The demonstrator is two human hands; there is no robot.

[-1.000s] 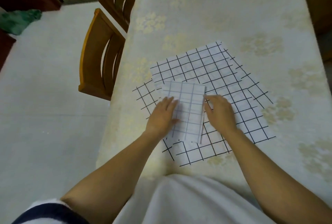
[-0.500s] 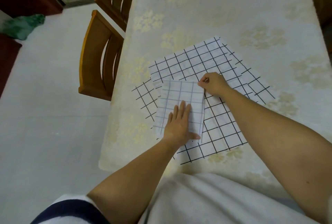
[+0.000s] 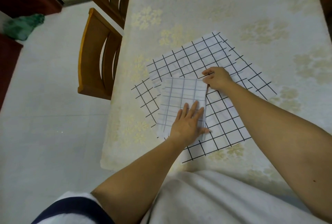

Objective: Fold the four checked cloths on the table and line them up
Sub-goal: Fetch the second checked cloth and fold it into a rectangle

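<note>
A folded checked cloth [image 3: 181, 96], pale with faint blue-grey lines, lies on top of a spread pile of white cloths with black checks [image 3: 194, 56]. My left hand [image 3: 188, 125] lies flat on the folded cloth's near right part, fingers straight. My right hand [image 3: 216, 78] is at the folded cloth's far right corner and pinches the cloth's edge there, lifting it a little. The unfolded cloths overlap at different angles, so how many lie underneath is hard to tell.
The table [image 3: 224, 8] wears a cream flowered cover and its left edge runs close to the cloths. Two wooden chairs [image 3: 97, 56] stand along that left side. A green bag [image 3: 23, 26] lies on the floor far left.
My left hand slid from the folded cloth's left side to its near right part and lies flat. My right hand went from the cloth's right edge up to its far right corner and pinched it.
</note>
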